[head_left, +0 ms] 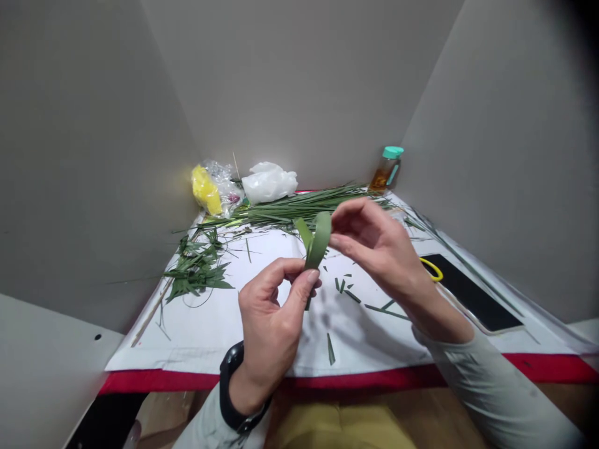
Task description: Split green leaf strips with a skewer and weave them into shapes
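Over white sheeting (201, 321), left fingers (284, 268) pinch a flat, looped leaf (321, 240).

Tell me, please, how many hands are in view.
2: the left hand pinches the looped green leaf strip, and the right hand is right beside the loop, though contact is unclear.

The left hand's grip (274, 305) pinches a looped green leaf strip (321, 240) between thumb and forefinger; the right hand's grip (377, 243) is at the loop's right edge. Across the white-covered bench (224, 337) lie long leaf blades (299, 210), before a white plastic bag (270, 184) and teal-capped bottle (385, 171).
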`<action>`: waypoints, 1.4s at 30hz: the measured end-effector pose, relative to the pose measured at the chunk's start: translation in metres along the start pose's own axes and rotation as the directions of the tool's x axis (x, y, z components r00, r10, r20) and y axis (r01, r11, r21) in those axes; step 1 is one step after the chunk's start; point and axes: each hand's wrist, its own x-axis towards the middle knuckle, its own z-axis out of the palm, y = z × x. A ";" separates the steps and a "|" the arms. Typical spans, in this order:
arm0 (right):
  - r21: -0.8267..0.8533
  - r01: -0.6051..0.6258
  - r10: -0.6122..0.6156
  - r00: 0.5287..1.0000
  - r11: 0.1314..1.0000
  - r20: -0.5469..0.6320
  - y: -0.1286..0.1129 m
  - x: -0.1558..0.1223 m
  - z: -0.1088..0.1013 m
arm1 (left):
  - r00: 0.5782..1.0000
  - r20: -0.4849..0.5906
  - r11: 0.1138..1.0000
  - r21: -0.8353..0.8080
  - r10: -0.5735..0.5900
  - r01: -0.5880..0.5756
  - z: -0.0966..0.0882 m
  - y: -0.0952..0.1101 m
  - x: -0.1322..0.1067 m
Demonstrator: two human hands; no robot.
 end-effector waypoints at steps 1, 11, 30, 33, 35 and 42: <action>-0.175 0.102 -0.109 0.994 0.979 -0.029 0.005 0.006 -0.005 | 1.000 0.006 1.000 -0.011 -0.007 0.007 0.000 0.000 0.000; -0.612 0.536 -0.470 0.835 0.581 0.286 0.003 0.063 -0.035 | 1.000 0.007 0.999 0.014 0.030 -0.030 0.008 0.001 0.013; -0.827 0.549 -0.499 0.754 0.120 0.428 -0.024 -0.038 -0.060 | 0.838 -0.233 0.857 0.295 0.493 -0.423 0.040 -0.007 0.072; -0.787 0.471 -0.473 0.841 0.399 0.263 -0.006 -0.053 -0.050 | 0.808 -0.251 0.835 0.311 0.532 -0.453 0.051 -0.008 0.077; -0.618 0.304 -0.277 0.950 0.725 0.142 0.004 -0.060 -0.041 | 0.798 -0.267 0.832 0.309 0.541 -0.461 0.057 -0.009 0.078; 0.303 -0.460 0.426 0.888 0.835 0.172 0.021 -0.069 -0.028 | 0.796 -0.309 0.849 0.283 0.521 -0.446 0.064 -0.016 0.071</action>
